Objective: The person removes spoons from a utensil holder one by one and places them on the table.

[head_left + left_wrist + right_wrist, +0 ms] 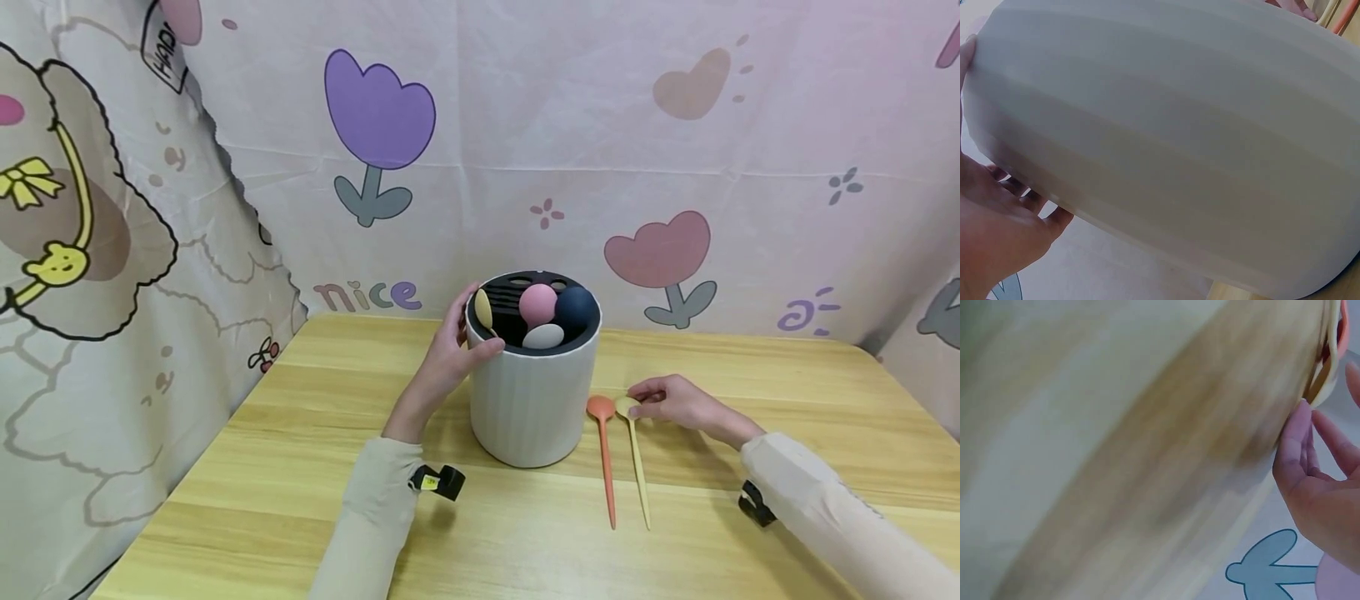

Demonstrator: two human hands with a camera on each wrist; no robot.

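A white ribbed utensil holder point(525, 408) with a black slotted insert stands upright on the table. My left hand point(457, 346) grips its left rim, thumb over the edge and fingers round the side; in the left wrist view the holder's wall fills most of the picture. Pale yellow point(483, 308), pink point(537, 305), navy point(574, 308) and white point(543, 336) utensil heads show inside. To the right, an orange spoon point(606, 458) and a yellow spoon point(639, 467) lie side by side. My right hand point(678, 404) pinches the yellow spoon's bowl at the table.
The light wood table point(300, 467) reaches back to a printed cloth backdrop point(487, 125). Another printed cloth point(90, 375) hangs along the left side. A small black camera point(448, 482) sits at the left wrist, another point(756, 504) at the right.
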